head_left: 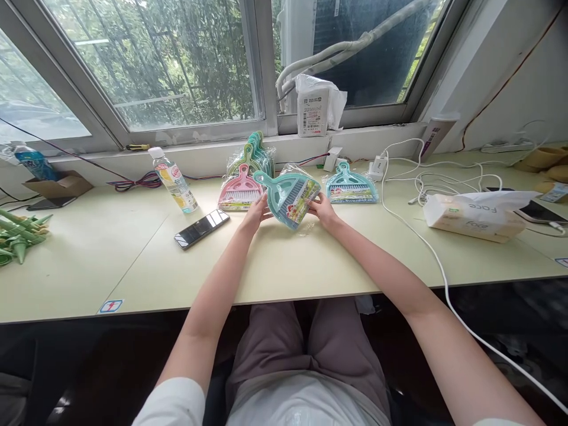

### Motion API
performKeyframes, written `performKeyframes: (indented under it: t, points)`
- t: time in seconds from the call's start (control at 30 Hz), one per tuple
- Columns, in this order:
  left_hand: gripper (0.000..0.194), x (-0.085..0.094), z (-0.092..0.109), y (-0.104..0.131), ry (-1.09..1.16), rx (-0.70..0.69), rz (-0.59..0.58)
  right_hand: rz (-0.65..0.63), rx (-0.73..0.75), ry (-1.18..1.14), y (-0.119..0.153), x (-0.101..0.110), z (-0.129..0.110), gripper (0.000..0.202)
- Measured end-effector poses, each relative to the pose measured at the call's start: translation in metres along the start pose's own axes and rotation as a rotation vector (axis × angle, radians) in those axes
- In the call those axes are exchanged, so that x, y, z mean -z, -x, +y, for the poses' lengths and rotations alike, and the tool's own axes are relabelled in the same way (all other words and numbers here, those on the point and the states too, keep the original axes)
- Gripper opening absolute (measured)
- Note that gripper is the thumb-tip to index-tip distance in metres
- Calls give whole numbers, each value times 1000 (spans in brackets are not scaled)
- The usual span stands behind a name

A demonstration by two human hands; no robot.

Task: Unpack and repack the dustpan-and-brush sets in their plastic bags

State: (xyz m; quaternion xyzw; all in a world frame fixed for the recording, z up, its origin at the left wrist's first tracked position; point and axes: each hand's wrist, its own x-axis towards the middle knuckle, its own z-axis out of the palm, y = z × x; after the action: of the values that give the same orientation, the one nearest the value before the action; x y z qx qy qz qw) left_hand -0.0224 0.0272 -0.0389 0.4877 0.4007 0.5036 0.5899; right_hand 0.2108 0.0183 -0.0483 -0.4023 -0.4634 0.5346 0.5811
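A teal dustpan and brush set [290, 196] in clear wrapping is held tilted above the table between my two hands. My left hand [257, 214] grips its left side near the handle, fingers partly behind it. On its lower right edge, my right hand [323, 210] is closed with the fingertips at the wrapping. A pink set [240, 192] lies just left of it, in front of a stack of green and teal sets [257, 151]. Another teal set [351, 186] lies on the table to the right.
A black phone [202, 229] and a bottle [173, 180] are at the left on the table [177, 272]. White cables [437, 254], a tissue pack [477, 218] and another phone [544, 212] are at the right. A wrapped box [315, 112] stands by the window.
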Motion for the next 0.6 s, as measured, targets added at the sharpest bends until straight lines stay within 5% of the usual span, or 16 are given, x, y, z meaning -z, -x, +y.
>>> performKeyframes:
  t: [0.33,0.6]
  points:
    - [41,15,4,0,-8,35,50,67,22,27,0,5,-8,32]
    - [26,28,10,-2,-92,-72,300,-20,8,63,0,4,-12,46]
